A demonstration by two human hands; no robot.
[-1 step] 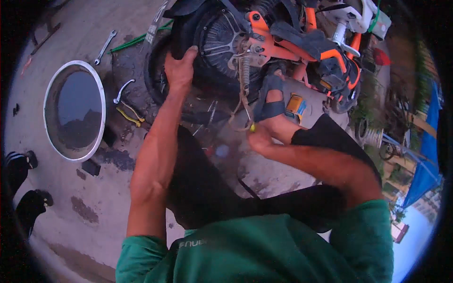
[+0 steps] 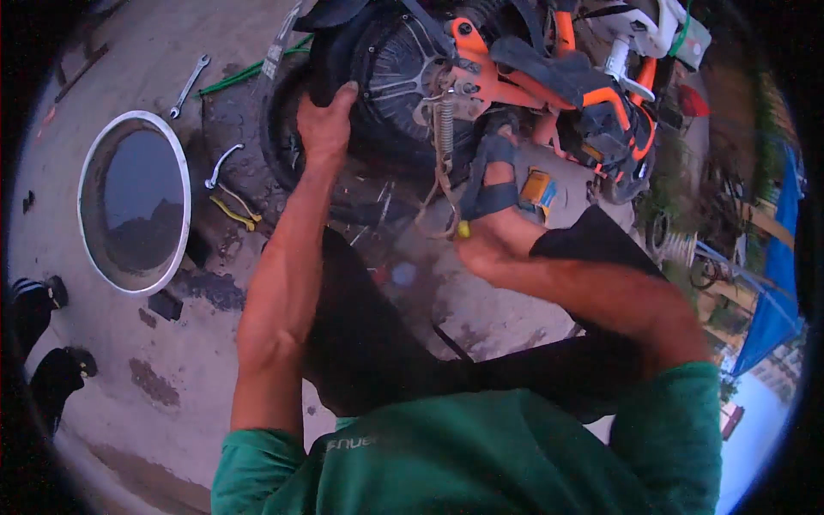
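Observation:
A small motorbike lies on its side, its wheel with a finned metal hub (image 2: 399,69) and black tyre (image 2: 333,64) in front of me. My left hand (image 2: 324,124) grips the tyre's near edge, thumb on top, the other fingers mostly hidden. My right hand (image 2: 481,251) is closed on a tool with a yellow-green end (image 2: 464,229); the rest of the tool cannot be made out. Just beyond that hand hangs a looped metal stand (image 2: 427,221), with a coil spring (image 2: 445,129) above it. My sandalled foot (image 2: 500,159) is beside the wheel.
At left stands a round metal basin (image 2: 185,206) of dark water. A wrench (image 2: 190,86), a silver lever (image 2: 225,165) and yellow-handled pliers (image 2: 233,212) lie on the ground. A yellow and blue box (image 2: 536,190) sits near my foot. Another person's feet (image 2: 58,292) are at far left.
My right hand has shifted slightly, and more of the yellow-green end shows beside it. My right elbow has moved a little outward. The left hand stays on the tyre.

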